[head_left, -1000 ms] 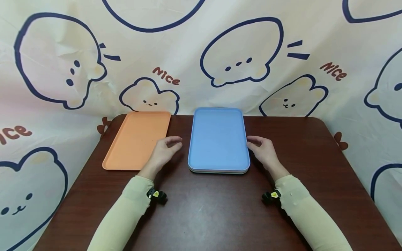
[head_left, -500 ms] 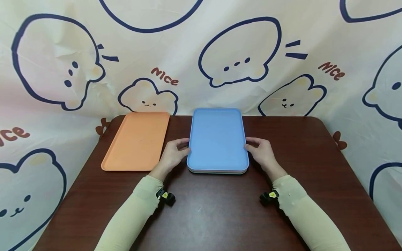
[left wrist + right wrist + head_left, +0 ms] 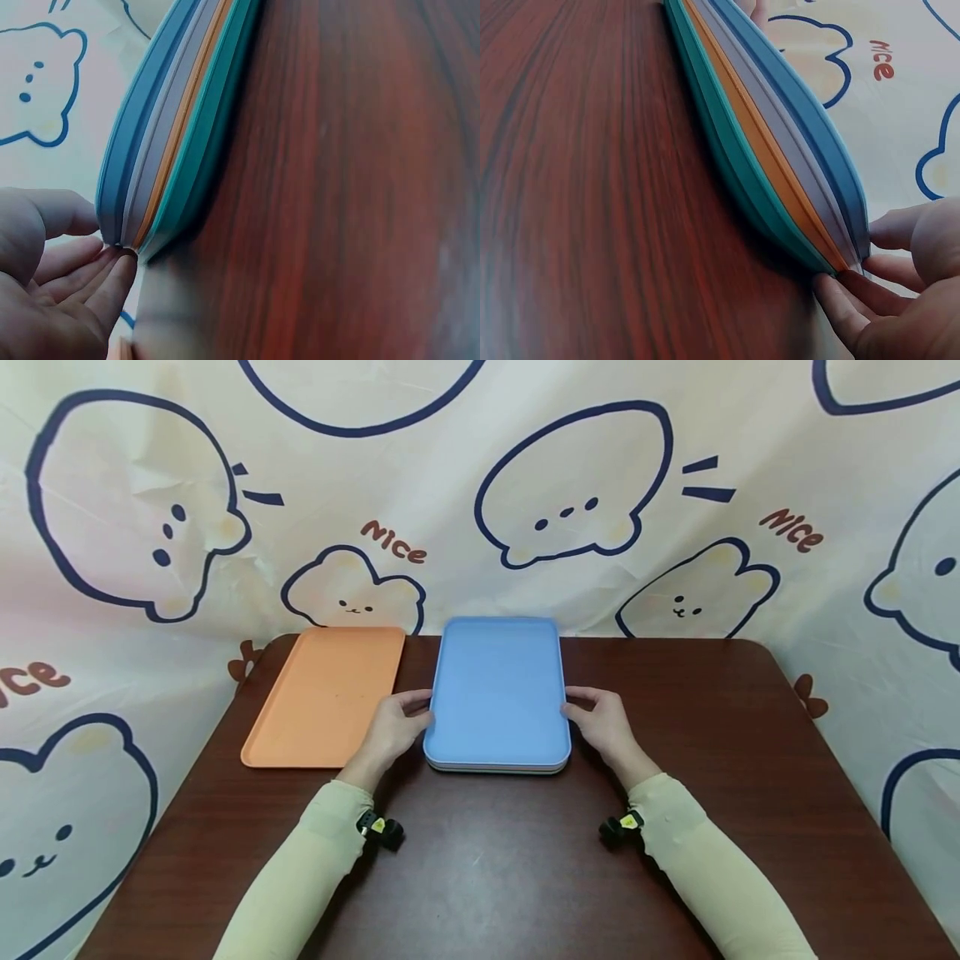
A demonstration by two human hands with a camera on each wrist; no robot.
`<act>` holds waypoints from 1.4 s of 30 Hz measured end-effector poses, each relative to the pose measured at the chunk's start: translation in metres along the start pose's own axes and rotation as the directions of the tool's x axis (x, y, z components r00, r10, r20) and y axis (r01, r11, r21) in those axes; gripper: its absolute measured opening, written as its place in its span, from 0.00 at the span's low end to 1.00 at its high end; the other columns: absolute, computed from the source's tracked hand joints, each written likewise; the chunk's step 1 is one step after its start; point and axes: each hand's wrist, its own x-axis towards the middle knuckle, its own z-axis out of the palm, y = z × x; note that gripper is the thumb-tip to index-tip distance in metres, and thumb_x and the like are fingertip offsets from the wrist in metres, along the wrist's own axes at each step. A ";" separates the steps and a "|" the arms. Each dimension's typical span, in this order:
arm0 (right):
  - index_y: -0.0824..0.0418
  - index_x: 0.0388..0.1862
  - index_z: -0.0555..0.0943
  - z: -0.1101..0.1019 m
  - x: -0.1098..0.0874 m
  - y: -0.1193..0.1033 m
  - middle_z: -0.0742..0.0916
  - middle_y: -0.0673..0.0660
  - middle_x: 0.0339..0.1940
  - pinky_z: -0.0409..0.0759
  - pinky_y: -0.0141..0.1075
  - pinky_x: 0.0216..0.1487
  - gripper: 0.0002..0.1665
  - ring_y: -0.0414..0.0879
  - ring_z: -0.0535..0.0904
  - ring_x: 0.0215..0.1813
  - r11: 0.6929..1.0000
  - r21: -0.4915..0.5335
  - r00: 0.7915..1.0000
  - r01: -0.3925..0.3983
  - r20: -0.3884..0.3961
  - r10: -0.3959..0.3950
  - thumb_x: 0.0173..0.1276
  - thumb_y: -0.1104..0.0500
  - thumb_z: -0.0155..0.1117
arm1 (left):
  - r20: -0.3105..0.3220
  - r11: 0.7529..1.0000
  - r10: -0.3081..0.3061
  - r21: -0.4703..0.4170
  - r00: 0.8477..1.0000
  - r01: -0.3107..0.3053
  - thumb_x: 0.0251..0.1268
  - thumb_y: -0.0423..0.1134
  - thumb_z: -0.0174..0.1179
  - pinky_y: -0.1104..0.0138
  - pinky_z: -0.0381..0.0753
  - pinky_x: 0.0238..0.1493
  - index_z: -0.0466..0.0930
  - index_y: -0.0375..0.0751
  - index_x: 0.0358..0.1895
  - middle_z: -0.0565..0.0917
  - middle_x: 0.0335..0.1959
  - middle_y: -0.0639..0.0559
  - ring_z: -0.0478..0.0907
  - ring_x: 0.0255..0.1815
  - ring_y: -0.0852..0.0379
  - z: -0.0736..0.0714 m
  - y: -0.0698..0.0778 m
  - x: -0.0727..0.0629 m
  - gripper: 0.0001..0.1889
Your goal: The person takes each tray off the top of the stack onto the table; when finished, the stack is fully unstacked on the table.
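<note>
A stack of trays (image 3: 497, 693) lies on the table between the two hands, a blue tray on top. Below it, the wrist views show a greyish-lilac tray (image 3: 791, 154), an orange tray (image 3: 769, 157) and a teal tray (image 3: 742, 176) at the bottom. The left hand (image 3: 393, 727) holds the stack's left edge, thumb against the blue tray (image 3: 120, 187) and fingertips at the lower trays. On the opposite side, the right hand (image 3: 603, 722) holds the right edge, thumb on the blue rim and fingertips low by the teal tray.
A single orange tray (image 3: 330, 693) lies flat on the left of the dark brown table (image 3: 480, 860), partly behind the left hand. A cloth with cartoon bears (image 3: 570, 510) hangs along the table's back and sides.
The left hand came right to touch the stack's left edge. Since half a second ago, both hands and the stack have shifted a little to the left, towards the single orange tray.
</note>
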 end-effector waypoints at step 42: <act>0.65 0.61 0.89 0.080 0.006 -0.039 0.87 0.66 0.65 0.82 0.50 0.67 0.23 0.58 0.80 0.71 0.996 -0.058 0.988 0.065 -0.140 -0.072 0.69 0.62 0.65 | -0.049 0.998 -0.044 0.046 0.998 0.046 0.85 0.40 0.50 0.47 0.66 0.84 0.72 0.33 0.79 0.74 0.79 0.34 0.65 0.84 0.40 -0.066 -0.032 -0.005 0.27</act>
